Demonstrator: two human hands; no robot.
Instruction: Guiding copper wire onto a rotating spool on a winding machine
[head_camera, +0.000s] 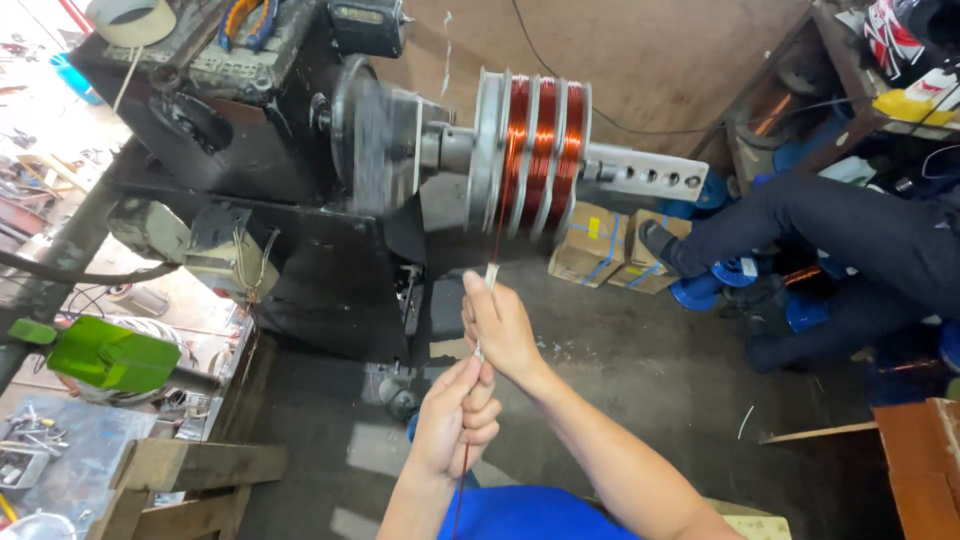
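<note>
Both hands are up in front of the winding machine (300, 130), a dark, heavy block with a spindle sticking out to the right. The right hand (500, 325) is the farther one, its grip pinched narrow around a thin strand of copper wire (497, 235) with what looks like a pale sleeve or strip of paper at the fingertips (it is too small to be sure). The left hand (455, 415) sits nearer and just below, almost touching the right wrist, fingers curled shut around the same wire, which runs on down toward the blue shirt at the near edge. From the right hand the wire climbs straight up to the coil former (530, 150), a set of pale discs with three bands of shiny copper winding between them, blurred with motion along with the flywheel (375, 135) to its left. A perforated metal bar (650, 175) pokes out on the former's right side. Off to the right another person sits with dark trouser legs (830, 230) stretched across the floor, a foot near two cardboard boxes (610, 245) and some blue spools (720, 285). On the left, a green handle (110, 355) juts over a cluttered desk (60, 450), with wooden planks (190, 470) leaning just beside it, and a roll of tape (135, 18) resting on top of the machine.
</note>
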